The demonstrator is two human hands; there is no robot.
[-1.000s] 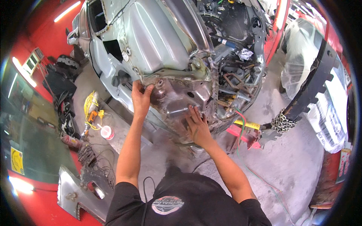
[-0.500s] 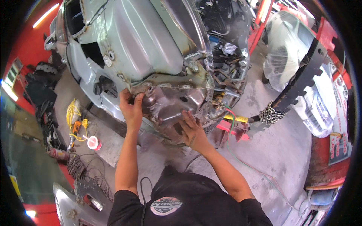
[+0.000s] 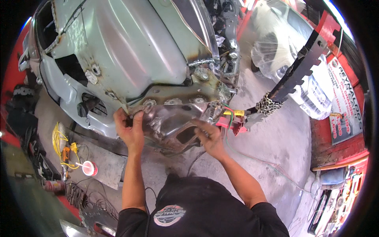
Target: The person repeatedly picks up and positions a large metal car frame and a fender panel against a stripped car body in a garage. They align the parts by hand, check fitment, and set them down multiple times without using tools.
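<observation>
A bent, bare sheet-metal panel [image 3: 164, 125] with a dark opening in it sits against the near end of a stripped grey-green car body [image 3: 138, 43]. My left hand [image 3: 131, 130] is closed on the panel's upper left corner, its thumb on the near face and some of the fingers hidden. Beside the opening, my right hand [image 3: 211, 138] has its fingers apart and slightly bent over the panel's right part. Whether those fingertips touch the metal I cannot tell. Along the seam above the panel runs a scorched flange [image 3: 173, 94] with round weld marks.
A black notched post [image 3: 296, 67] wrapped in chain [image 3: 269, 106] leans at right, near a red clamp [image 3: 237, 125]. Behind it stands a plastic-covered car [image 3: 276, 35]. On the left lie a yellow cord [image 3: 58, 138], an orange power tool [image 3: 66, 153] and a cup [image 3: 89, 168]. Thin hoses cross the floor.
My right hand has lifted from lying flat on the panel to bent fingers near its right side. The panel's tilt looks different. My left hand keeps its corner grip, and the view has shifted.
</observation>
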